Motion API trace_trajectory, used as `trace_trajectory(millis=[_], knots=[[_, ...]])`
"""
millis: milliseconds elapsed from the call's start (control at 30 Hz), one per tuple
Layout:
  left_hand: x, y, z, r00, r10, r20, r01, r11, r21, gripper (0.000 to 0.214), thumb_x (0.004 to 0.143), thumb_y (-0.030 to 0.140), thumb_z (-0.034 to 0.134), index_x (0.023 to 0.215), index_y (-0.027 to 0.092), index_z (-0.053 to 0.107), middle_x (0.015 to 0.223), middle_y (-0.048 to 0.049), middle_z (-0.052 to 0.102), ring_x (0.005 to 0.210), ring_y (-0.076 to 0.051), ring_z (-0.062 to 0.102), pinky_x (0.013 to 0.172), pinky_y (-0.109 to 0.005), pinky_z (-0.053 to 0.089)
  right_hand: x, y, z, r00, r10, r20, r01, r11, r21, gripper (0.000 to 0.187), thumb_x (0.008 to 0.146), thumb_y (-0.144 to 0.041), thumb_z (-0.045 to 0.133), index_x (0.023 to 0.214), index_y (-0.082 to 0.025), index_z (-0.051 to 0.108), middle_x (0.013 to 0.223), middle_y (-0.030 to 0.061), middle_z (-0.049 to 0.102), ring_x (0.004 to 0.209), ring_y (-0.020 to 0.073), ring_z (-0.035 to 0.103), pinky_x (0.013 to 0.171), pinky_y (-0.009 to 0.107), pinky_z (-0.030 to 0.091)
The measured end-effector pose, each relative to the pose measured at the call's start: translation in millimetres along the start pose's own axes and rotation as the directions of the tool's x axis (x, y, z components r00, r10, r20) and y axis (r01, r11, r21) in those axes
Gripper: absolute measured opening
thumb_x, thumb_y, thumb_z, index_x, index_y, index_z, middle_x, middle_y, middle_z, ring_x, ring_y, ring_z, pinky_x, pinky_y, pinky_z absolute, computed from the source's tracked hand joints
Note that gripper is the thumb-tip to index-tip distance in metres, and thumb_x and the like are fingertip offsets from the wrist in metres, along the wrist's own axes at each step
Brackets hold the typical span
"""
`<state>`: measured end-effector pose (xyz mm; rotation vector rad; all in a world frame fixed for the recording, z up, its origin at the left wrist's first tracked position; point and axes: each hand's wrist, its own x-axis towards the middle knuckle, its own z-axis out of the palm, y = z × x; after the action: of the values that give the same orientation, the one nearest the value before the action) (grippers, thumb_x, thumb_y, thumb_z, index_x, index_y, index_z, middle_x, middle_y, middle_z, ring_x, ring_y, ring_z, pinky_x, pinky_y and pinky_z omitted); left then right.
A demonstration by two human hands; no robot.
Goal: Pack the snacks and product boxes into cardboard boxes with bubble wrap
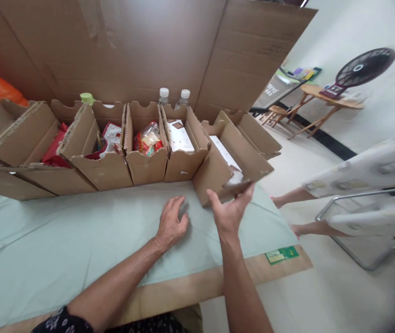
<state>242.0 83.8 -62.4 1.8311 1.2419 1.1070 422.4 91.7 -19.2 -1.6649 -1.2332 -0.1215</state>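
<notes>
My right hand (230, 212) is on the front of the rightmost open cardboard box (206, 180), its thumb on the left and its fingers at the upper front edge. That box is angled out from the row, with a white packet (225, 152) inside. Over the pale green cloth (114, 231), my left hand (171, 224) is empty, its fingers loosely bent and its thumb apart. The neighbouring box (183, 169) contains a white carton (179, 136). Further left, a box (145, 169) holds a red and clear snack packet (148, 138).
More boxes on the left hold red packets (57, 145). Two white-capped bottles (163, 95) stand behind the row, before a tall cardboard panel (148, 46). Beyond the table's right edge are another person's legs (308, 194), a metal-framed chair (349, 259) and a fan (360, 69).
</notes>
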Motion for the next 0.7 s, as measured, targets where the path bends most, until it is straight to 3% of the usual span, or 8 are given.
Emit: trace_trajectory(millis=[100, 233, 300, 533, 700], knots=[[0.8, 1.3, -0.2, 1.000, -0.001, -0.005, 0.001, 1.000, 0.010, 0.049, 0.081, 0.014, 0.056, 0.130, 0.018, 0.062, 0.132, -0.0151, 0.065, 0.125, -0.030, 0.062, 0.109, -0.051, 0.052, 14.1, 1.2, 4.0, 0.996, -0.018, 0.092, 0.024, 0.998, -0.065, 0.117, 0.079, -0.072, 0.074, 0.163, -0.013, 0.018, 0.164, 0.0301, 0.026, 0.156, 0.0446, 0.024, 0.120, 0.069, 0.028], [0.9, 1.8, 0.5, 1.000, 0.005, 0.000, -0.005, 1.000, 0.025, 0.045, 0.079, 0.012, 0.057, 0.123, 0.019, 0.067, 0.129, -0.0141, 0.067, 0.123, -0.030, 0.064, 0.108, -0.050, 0.052, -5.9, -4.7, -3.8, 0.976, -0.041, 0.212, 0.055, 0.997, -0.062, 0.076, 0.092, -0.058, 0.063, 0.153, -0.019, 0.042, 0.149, 0.0231, 0.050, 0.141, 0.0384, 0.047, 0.114, 0.065, 0.040], [1.0, 1.4, 0.8, 1.000, 0.008, 0.004, -0.009, 0.999, 0.034, 0.044, 0.079, 0.012, 0.058, 0.121, 0.019, 0.068, 0.129, -0.0136, 0.068, 0.123, -0.031, 0.064, 0.110, -0.050, 0.051, -13.1, -8.8, -2.4, 0.964, -0.066, 0.257, 0.081, 0.996, -0.045, 0.066, 0.094, -0.051, 0.060, 0.150, -0.019, 0.047, 0.146, 0.0216, 0.054, 0.138, 0.0362, 0.051, 0.113, 0.062, 0.042], [1.7, 1.4, 2.1, 1.000, 0.011, 0.003, -0.011, 0.999, 0.049, 0.045, 0.077, 0.009, 0.057, 0.120, 0.016, 0.069, 0.128, -0.0159, 0.068, 0.122, -0.032, 0.064, 0.109, -0.051, 0.051, 5.4, -6.6, 8.5, 0.913, -0.117, 0.392, 0.141, 0.990, -0.032, 0.075, 0.090, -0.050, 0.059, 0.154, -0.015, 0.041, 0.157, 0.0219, 0.049, 0.148, 0.0350, 0.044, 0.117, 0.060, 0.039], [1.7, 1.1, 2.7, 1.000, -0.004, 0.004, 0.004, 0.999, 0.044, 0.045, 0.077, 0.010, 0.059, 0.120, 0.020, 0.069, 0.129, -0.0130, 0.068, 0.123, -0.031, 0.064, 0.110, -0.050, 0.050, 18.0, -3.6, 6.6, 0.902, -0.151, 0.404, 0.180, 0.983, -0.035, 0.079, 0.090, -0.055, 0.059, 0.155, -0.013, 0.042, 0.160, 0.0224, 0.047, 0.149, 0.0343, 0.043, 0.117, 0.059, 0.040]])
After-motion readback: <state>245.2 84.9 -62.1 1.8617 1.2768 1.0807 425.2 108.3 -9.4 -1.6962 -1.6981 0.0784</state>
